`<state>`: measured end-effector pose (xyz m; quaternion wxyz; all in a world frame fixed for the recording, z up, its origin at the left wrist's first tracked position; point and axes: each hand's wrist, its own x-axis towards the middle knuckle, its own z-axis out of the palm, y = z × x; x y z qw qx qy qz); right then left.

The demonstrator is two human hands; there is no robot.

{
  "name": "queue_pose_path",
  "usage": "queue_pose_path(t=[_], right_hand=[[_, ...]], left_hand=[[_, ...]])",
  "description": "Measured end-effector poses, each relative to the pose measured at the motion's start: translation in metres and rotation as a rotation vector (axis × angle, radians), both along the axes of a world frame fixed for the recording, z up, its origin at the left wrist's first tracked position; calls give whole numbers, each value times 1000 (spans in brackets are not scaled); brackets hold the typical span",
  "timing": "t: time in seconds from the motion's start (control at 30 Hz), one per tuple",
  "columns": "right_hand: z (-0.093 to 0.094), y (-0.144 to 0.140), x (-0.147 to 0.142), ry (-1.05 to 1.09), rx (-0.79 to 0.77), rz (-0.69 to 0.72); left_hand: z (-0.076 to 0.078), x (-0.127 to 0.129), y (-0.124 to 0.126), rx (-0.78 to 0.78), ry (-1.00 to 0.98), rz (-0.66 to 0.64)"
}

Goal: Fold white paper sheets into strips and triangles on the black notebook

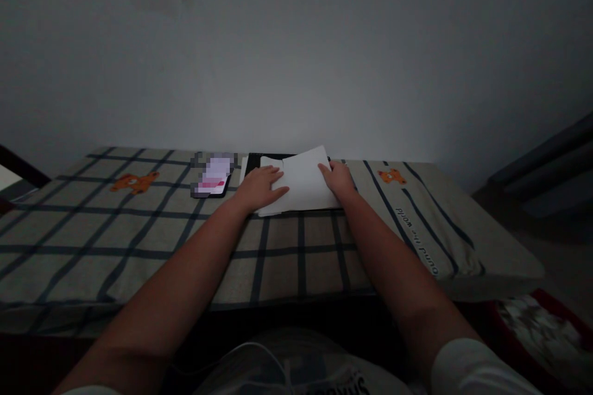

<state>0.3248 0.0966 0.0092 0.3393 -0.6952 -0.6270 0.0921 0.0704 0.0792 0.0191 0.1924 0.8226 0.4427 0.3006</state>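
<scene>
White paper [303, 182] under both flat hands [259, 188].

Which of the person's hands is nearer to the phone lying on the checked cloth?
Left. The left hand rests on the white paper just beside the phone, without touching it. The right hand holds the paper's far side, farther from the phone.

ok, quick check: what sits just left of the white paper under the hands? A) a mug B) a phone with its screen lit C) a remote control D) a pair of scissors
B: a phone with its screen lit lies on the checked cloth just left of the white paper, beside the left hand, which rests flat on the paper; the right hand touches its right edge.
</scene>
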Motion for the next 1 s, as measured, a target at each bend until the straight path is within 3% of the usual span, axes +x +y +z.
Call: queue_pose_path(t=[0.17, 0.33, 0.53, 0.6, 0.73, 0.83, 1.0], right_hand=[[4, -7, -1, -20, 32, 3], [16, -18, -11, -237, 161, -15], [25, -30, -39, -453, 271, 250], [21, -30, -46, -519, 228, 376], [5, -22, -51, -537, -13, 587], [-4, -17, -50, -515, -112, 600], [-7, -15, -51, -531, -139, 587]], left_hand=[[-9, -1, 6, -33, 28, -26], [-8, 1, 6, -9, 119, -8], [-6, 3, 2, 3, 113, 0], [-6, 3, 1, 6, 138, 2], [-5, 4, 0, -2, 180, -1], [-4, 4, -2, -34, 192, 23], [-1, 6, -7, -49, 254, 55]])
